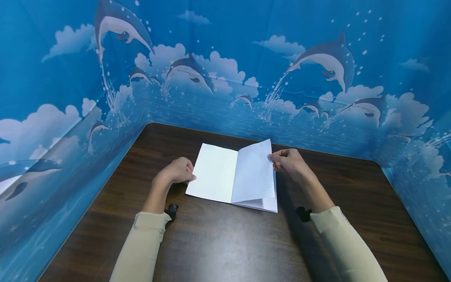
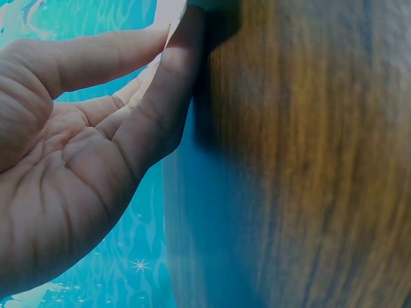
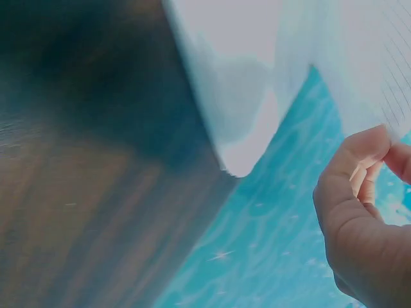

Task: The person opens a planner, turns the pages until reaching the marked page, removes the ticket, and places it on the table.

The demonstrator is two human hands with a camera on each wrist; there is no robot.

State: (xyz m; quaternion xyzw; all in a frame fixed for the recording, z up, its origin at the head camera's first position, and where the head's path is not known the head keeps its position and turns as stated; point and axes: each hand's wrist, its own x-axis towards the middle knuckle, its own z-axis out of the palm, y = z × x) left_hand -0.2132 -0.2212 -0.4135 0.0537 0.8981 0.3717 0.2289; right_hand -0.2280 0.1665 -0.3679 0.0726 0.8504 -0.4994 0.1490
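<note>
An open notebook (image 1: 215, 172) lies on the table, its left side blank white. From its right half a lined page (image 1: 254, 172) stands lifted, with more lined paper below it. My right hand (image 1: 289, 161) pinches that page's outer edge near the top between thumb and finger; the right wrist view shows the same hand (image 3: 359, 205) at the paper's edge. At the notebook's left edge, my left hand (image 1: 177, 171) holds the cover side. In the left wrist view, the thumb and fingers of this hand (image 2: 83, 135) have the thin edge between them.
The dark wood-grain table (image 1: 225, 243) has rounded far corners. A blue backdrop (image 1: 225, 105) printed with dolphins and clouds rises behind and along both sides. Small black devices sit at the left wrist (image 1: 172, 211) and right wrist (image 1: 303, 214).
</note>
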